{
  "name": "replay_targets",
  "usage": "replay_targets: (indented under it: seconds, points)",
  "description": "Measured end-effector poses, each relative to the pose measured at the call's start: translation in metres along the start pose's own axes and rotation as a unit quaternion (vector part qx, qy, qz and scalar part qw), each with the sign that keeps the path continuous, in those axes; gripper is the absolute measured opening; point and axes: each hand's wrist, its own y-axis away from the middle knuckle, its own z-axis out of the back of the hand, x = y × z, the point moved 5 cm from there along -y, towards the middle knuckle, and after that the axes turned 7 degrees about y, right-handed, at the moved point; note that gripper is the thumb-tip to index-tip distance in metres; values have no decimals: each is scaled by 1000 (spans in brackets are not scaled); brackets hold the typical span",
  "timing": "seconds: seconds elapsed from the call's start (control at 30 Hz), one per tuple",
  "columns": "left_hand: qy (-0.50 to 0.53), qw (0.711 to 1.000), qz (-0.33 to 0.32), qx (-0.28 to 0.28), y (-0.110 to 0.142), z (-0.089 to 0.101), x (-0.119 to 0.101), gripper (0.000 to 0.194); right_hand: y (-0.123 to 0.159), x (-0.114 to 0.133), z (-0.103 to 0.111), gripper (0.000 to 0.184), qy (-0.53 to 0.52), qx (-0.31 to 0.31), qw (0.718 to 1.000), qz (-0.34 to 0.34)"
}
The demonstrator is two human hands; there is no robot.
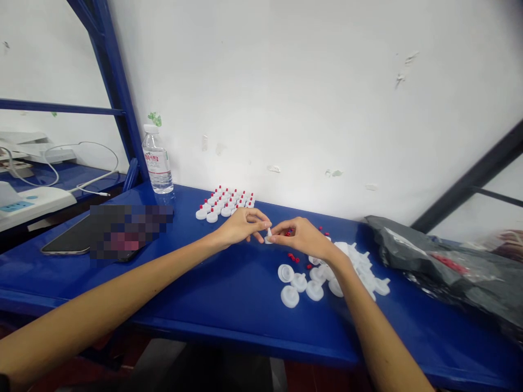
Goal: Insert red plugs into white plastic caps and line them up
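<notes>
A white spout cap (268,235) stands upright between my two hands, just above or on the blue table (196,294). My left hand (244,224) has its fingertips pinched at the top of the spout; whether a small red piece is under them is hidden. From the other side, my right hand (302,234) grips the same cap between thumb and forefinger. Behind my left hand, white caps with red tips (226,202) stand in rows. Small red tips (293,258) lie loose around my right hand. Beside my right forearm is a heap of white spout caps (359,267) without red tips.
A water bottle (157,163) stands at the back left by the wall. Two phone-like dark slabs (73,234), one partly pixelated, lie on the left. A black plastic bag (441,261) covers the right end. Behind the blue frame is a white power strip (36,201).
</notes>
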Motion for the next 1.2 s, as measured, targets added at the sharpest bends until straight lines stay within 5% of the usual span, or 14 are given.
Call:
replay_targets:
  seconds: [0.6, 0.77, 0.93, 1.2]
  points:
    - [-61, 997, -55, 12, 0, -3, -4, 31, 1, 1, 3, 36, -36, -17, 999, -6]
    - [-104, 990, -95, 13, 3, -6, -10, 39, 1, -6, 7, 73, -128, -57, 989, -46]
    - [-106, 989, -105, 20, 5, -9, -10, 62, 5, -3, 14, 77, -204, -69, 974, -74]
    - [-135, 979, -149, -16, 8, -10, -11, 42, 4, 4, 9, 73, -238, -42, 969, -55]
